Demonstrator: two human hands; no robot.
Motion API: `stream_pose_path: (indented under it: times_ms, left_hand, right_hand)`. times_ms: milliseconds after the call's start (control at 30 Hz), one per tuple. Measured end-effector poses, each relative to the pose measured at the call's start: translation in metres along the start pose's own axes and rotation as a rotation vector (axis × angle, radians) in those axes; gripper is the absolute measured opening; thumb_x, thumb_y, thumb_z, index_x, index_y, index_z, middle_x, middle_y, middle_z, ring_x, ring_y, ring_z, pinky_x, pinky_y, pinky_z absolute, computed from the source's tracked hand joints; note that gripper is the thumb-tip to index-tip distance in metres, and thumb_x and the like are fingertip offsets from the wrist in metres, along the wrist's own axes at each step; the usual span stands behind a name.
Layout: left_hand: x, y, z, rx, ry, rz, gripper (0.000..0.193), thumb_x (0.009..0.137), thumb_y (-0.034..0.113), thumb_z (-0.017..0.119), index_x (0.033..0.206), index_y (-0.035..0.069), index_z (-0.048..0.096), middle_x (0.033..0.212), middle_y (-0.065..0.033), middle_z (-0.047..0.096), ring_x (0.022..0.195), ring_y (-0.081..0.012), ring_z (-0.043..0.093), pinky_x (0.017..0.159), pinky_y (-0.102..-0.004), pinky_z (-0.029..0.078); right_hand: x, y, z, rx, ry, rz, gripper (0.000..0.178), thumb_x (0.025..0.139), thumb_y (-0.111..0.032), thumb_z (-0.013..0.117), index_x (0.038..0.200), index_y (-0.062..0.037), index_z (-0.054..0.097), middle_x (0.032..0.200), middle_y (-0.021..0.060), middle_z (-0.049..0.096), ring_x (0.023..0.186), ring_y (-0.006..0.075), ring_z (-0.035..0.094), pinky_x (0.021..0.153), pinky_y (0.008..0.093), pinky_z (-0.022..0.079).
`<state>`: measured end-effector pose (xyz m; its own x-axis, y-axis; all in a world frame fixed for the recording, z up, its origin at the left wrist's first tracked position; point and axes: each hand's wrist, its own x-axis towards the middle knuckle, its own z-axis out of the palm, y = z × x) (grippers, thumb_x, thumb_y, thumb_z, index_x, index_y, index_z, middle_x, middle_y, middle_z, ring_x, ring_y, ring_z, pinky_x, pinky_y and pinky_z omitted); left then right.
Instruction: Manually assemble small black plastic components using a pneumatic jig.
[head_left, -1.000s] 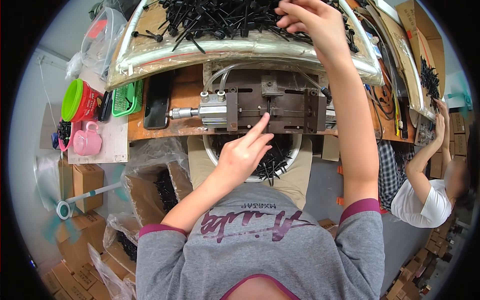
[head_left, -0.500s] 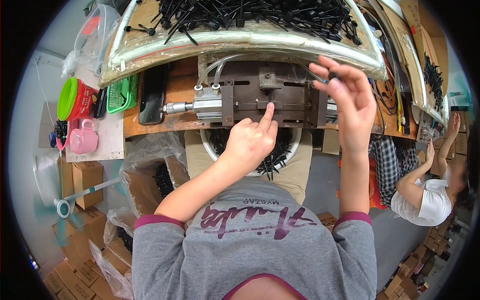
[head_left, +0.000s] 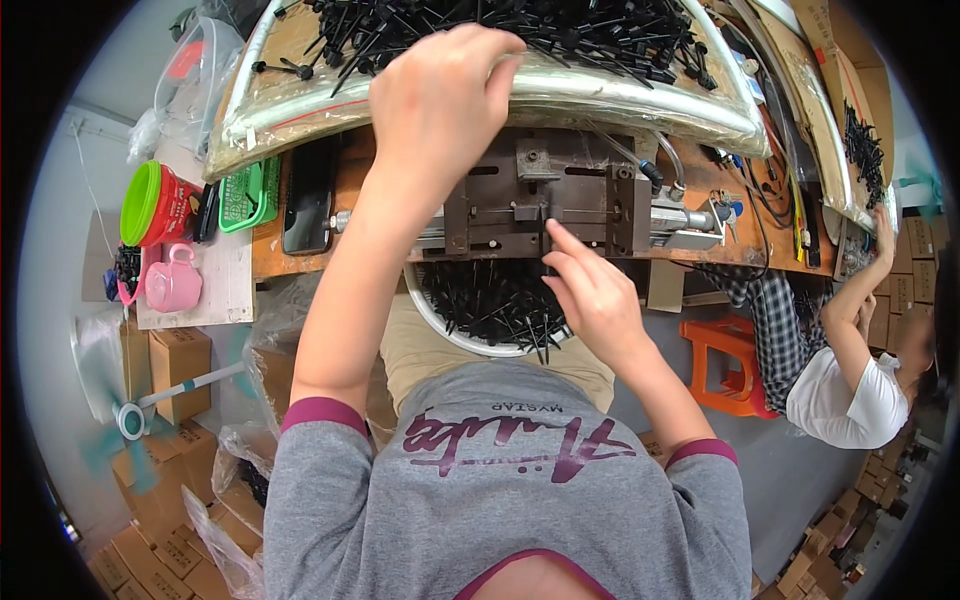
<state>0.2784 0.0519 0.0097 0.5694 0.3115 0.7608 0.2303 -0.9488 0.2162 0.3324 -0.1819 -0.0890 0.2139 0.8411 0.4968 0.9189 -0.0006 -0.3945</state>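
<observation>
Beside the workbench (head_left: 351, 177), a tub (head_left: 481, 349) holds black parts (head_left: 480, 305).

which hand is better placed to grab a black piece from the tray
Probably the left hand: it is by the near edge of the tray, close to the black pieces, while the right hand is lower, with its fingers at the metal machine.

The left hand (head_left: 436, 105) stretches forward, its back uppermost; behind it, nearer the torso, the right hand (head_left: 600, 302) extends its index finger.
</observation>
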Motion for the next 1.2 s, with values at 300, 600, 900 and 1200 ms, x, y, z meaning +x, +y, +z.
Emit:
stream_pose_path:
  times_ms: [300, 600, 900, 1200]
  left_hand:
    - [0.033, -0.008, 0.031, 0.372, -0.460, -0.189, 0.027, 0.085, 0.037, 0.074, 0.104, 0.019, 0.079, 0.094, -0.0046, 0.076, 0.087, -0.0283, 0.074, 0.076, -0.0406, 0.059]
    - [0.024, -0.024, 0.030, 0.381, -0.196, -0.021, 0.011, 0.078, 0.019, 0.075, 0.077, 0.008, 0.076, 0.081, -0.0090, 0.071, 0.081, -0.0260, 0.073, 0.066, -0.0397, 0.058]
    - [0.029, -0.024, 0.031, 0.304, -0.145, 0.107, 0.008, 0.079, 0.018, 0.072, 0.086, 0.015, 0.075, 0.082, -0.0042, 0.069, 0.085, -0.0263, 0.069, 0.072, -0.0422, 0.055]
    - [0.023, -0.036, 0.032, 0.066, -0.265, 0.085, 0.016, 0.086, 0.015, 0.068, 0.100, 0.009, 0.073, 0.087, -0.0097, 0.073, 0.085, -0.0297, 0.071, 0.077, -0.0407, 0.056]
  right_hand:
    - [0.011, 0.000, 0.007, -0.181, -0.119, 0.004, 0.026, 0.077, -0.006, 0.078, 0.099, -0.0050, 0.064, 0.133, 0.0126, 0.065, 0.059, 0.0242, 0.062, 0.059, 0.0326, 0.054]
    - [0.047, 0.004, -0.024, 0.094, -0.022, 0.056, 0.026, 0.083, -0.019, 0.077, 0.104, -0.0074, 0.066, 0.113, 0.0108, 0.071, 0.077, 0.0287, 0.072, 0.070, 0.0368, 0.059]
    - [0.178, 0.077, -0.032, -0.338, 0.340, 0.039, 0.028, 0.083, -0.020, 0.077, 0.108, -0.0097, 0.069, 0.101, 0.0060, 0.064, 0.093, 0.0268, 0.066, 0.082, 0.0395, 0.054]
    - [0.156, 0.058, -0.047, 0.268, 0.191, 0.316, 0.032, 0.074, -0.017, 0.087, 0.099, -0.0046, 0.073, 0.085, 0.0039, 0.068, 0.070, 0.0109, 0.061, 0.067, 0.0259, 0.052]
